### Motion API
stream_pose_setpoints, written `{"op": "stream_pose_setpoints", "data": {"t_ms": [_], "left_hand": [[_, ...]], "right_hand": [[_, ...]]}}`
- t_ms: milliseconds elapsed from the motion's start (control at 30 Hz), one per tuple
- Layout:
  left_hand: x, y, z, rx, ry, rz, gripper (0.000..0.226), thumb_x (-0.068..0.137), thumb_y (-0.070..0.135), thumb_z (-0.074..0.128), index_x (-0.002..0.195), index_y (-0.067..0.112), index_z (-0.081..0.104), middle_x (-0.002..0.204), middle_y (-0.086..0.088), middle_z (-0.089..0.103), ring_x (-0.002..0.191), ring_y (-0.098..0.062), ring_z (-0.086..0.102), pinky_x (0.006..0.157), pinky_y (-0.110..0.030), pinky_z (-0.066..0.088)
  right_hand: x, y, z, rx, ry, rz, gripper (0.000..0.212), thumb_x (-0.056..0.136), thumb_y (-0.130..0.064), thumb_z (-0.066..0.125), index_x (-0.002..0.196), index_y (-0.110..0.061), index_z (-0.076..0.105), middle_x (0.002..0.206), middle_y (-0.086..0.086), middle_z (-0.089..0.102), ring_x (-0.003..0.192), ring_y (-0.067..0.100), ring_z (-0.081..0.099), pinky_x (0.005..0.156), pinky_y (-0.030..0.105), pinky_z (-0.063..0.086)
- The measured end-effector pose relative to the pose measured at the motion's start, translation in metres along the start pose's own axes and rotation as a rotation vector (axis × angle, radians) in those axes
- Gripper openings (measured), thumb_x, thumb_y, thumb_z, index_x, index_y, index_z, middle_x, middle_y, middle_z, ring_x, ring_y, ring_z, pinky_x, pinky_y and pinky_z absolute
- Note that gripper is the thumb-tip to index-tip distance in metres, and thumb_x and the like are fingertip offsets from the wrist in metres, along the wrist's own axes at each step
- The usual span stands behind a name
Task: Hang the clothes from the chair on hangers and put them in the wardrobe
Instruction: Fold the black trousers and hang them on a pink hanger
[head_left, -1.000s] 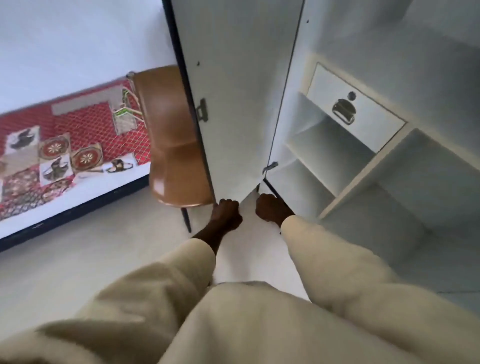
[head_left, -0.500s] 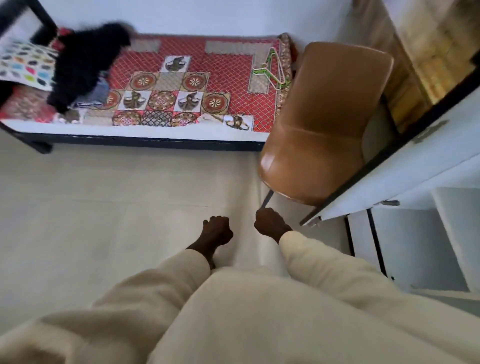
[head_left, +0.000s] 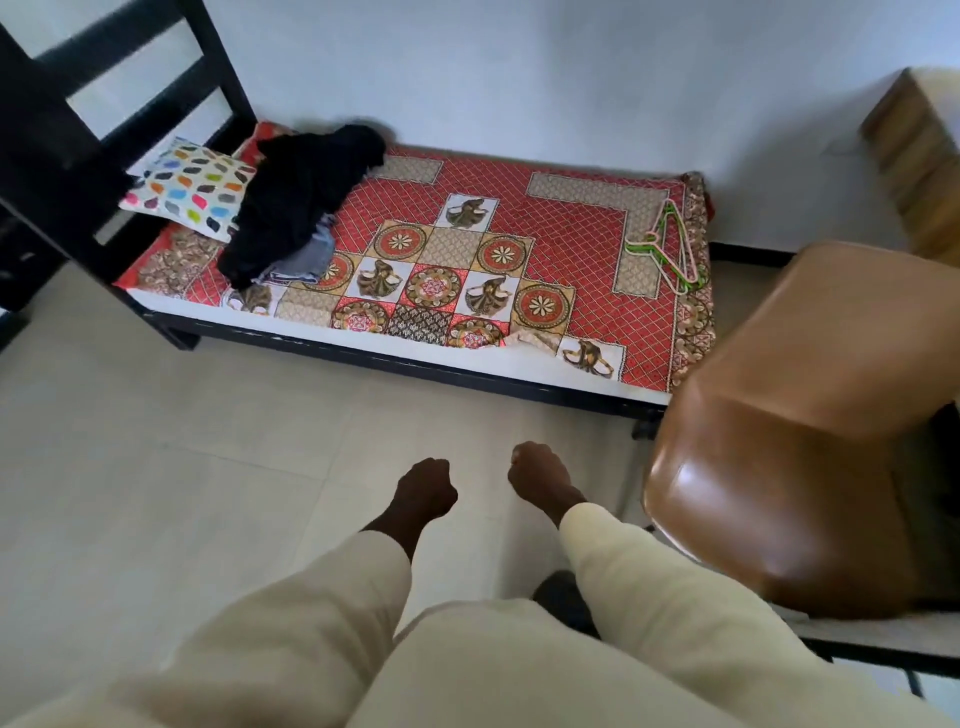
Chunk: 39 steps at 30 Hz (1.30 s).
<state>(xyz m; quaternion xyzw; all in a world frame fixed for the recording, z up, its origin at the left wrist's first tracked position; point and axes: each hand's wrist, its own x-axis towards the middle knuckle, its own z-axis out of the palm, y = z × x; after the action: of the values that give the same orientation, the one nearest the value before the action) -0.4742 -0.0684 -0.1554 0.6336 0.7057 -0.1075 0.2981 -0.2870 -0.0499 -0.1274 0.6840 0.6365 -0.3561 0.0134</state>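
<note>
Clothes (head_left: 291, 208): dark pile w/ bit of blue-grey fabric under it, heaped on bed (head_left: 571, 249) nr its left end, partly over multicoloured pillow (head_left: 189, 187). Hangers (head_left: 670, 249), green & pink, lying on red patterned bedspread at right end of bed, well apart from clothes. Chair (head_left: 779, 467), brown & glossy, at right just beside bed corner; seat bare. Wardrobe: only a white edge w/ dark frame at bottom right (head_left: 883, 644), below chair.

Left hand (head_left: 423, 491) & right hand (head_left: 540, 475) out front over pale tiled floor (head_left: 156, 467), side by side, a gap btwn them, not touching each other. Both w/ fingers clenched into fists, holding nothing. Cream sleeves (head_left: 649, 597) covering both arms to wrists. Black headboard frame (head_left: 62, 156) at far left against white wall. Wooden furniture corner (head_left: 914, 156) at top right, beyond chair.
</note>
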Motion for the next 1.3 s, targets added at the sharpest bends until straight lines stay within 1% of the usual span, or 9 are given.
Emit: {"op": "stream_pose_setpoints", "data": {"t_ms": [400, 567, 667, 733, 833, 967, 1100, 1200, 1300], "left_hand": [[0.206, -0.042, -0.158, -0.141, 0.14, -0.02, 0.029, 0.092, 0.019, 0.051, 0.118, 0.008, 0.057, 0.125, -0.01, 0.058, 0.121, -0.027, 0.051, 0.097, -0.033, 0.043], [0.284, -0.076, -0.25, -0.247, 0.192, -0.12, 0.022, 0.093, 0.019, 0.05, 0.108, 0.007, 0.061, 0.117, -0.013, 0.063, 0.114, -0.031, 0.057, 0.094, -0.036, 0.047], [0.321, -0.102, -0.291, -0.296, 0.177, -0.172, 0.023, 0.09, 0.017, 0.052, 0.108, 0.006, 0.062, 0.119, -0.014, 0.064, 0.116, -0.032, 0.058, 0.095, -0.035, 0.047], [0.352, -0.124, -0.318, -0.289, 0.162, -0.177, 0.026, 0.091, 0.013, 0.052, 0.113, 0.003, 0.061, 0.123, -0.014, 0.062, 0.12, -0.031, 0.057, 0.095, -0.032, 0.044], [0.4, -0.162, -0.358, -0.312, 0.137, -0.263, 0.032, 0.089, 0.015, 0.052, 0.12, 0.009, 0.059, 0.129, -0.013, 0.059, 0.121, -0.031, 0.055, 0.097, -0.035, 0.045], [0.493, -0.231, -0.413, -0.331, 0.124, -0.237, 0.033, 0.085, 0.011, 0.051, 0.117, 0.01, 0.058, 0.128, -0.012, 0.06, 0.118, -0.029, 0.056, 0.095, -0.034, 0.048], [0.59, -0.306, -0.478, -0.381, 0.066, -0.264, 0.032, 0.095, 0.015, 0.053, 0.125, 0.005, 0.06, 0.126, -0.013, 0.062, 0.118, -0.03, 0.058, 0.091, -0.029, 0.044], [0.657, -0.36, -0.509, -0.347, 0.018, -0.27, 0.039, 0.093, 0.02, 0.055, 0.129, 0.005, 0.055, 0.135, -0.016, 0.056, 0.126, -0.033, 0.052, 0.101, -0.035, 0.041], [0.733, -0.411, -0.528, -0.359, 0.013, -0.297, 0.037, 0.089, 0.019, 0.056, 0.123, 0.005, 0.059, 0.128, -0.019, 0.06, 0.122, -0.037, 0.055, 0.097, -0.038, 0.044]], "right_hand": [[0.244, -0.123, -0.088, -0.066, 0.008, -0.109, 0.026, 0.09, -0.01, 0.048, 0.108, -0.002, 0.065, 0.111, 0.017, 0.066, 0.103, 0.034, 0.062, 0.085, 0.036, 0.051], [0.34, -0.201, -0.136, 0.006, -0.108, -0.195, 0.03, 0.096, -0.004, 0.046, 0.118, 0.005, 0.064, 0.121, 0.02, 0.064, 0.114, 0.036, 0.06, 0.095, 0.038, 0.049], [0.395, -0.241, -0.148, -0.058, -0.085, -0.165, 0.029, 0.089, -0.003, 0.049, 0.114, 0.001, 0.064, 0.113, 0.017, 0.068, 0.101, 0.031, 0.066, 0.079, 0.034, 0.055], [0.427, -0.276, -0.157, -0.067, -0.078, -0.18, 0.038, 0.087, -0.006, 0.05, 0.124, -0.004, 0.059, 0.118, 0.015, 0.066, 0.102, 0.03, 0.066, 0.079, 0.036, 0.056], [0.469, -0.321, -0.165, -0.086, -0.101, -0.191, 0.046, 0.09, -0.009, 0.05, 0.136, -0.008, 0.05, 0.132, 0.014, 0.059, 0.117, 0.033, 0.058, 0.093, 0.039, 0.05], [0.558, -0.383, -0.161, -0.045, -0.07, -0.1, 0.05, 0.088, -0.009, 0.046, 0.139, -0.011, 0.046, 0.129, 0.017, 0.061, 0.11, 0.034, 0.062, 0.089, 0.041, 0.053], [0.645, -0.46, -0.143, -0.03, -0.125, 0.022, 0.063, 0.09, -0.008, 0.049, 0.15, -0.008, 0.03, 0.135, 0.019, 0.055, 0.118, 0.035, 0.058, 0.093, 0.04, 0.049], [0.702, -0.514, -0.129, -0.04, -0.163, 0.04, 0.059, 0.089, -0.006, 0.051, 0.146, -0.004, 0.034, 0.132, 0.019, 0.056, 0.116, 0.035, 0.058, 0.091, 0.041, 0.051], [0.766, -0.562, -0.112, 0.035, -0.151, 0.063, 0.053, 0.089, -0.006, 0.05, 0.141, -0.008, 0.042, 0.129, 0.014, 0.059, 0.107, 0.03, 0.061, 0.084, 0.04, 0.053]]}}
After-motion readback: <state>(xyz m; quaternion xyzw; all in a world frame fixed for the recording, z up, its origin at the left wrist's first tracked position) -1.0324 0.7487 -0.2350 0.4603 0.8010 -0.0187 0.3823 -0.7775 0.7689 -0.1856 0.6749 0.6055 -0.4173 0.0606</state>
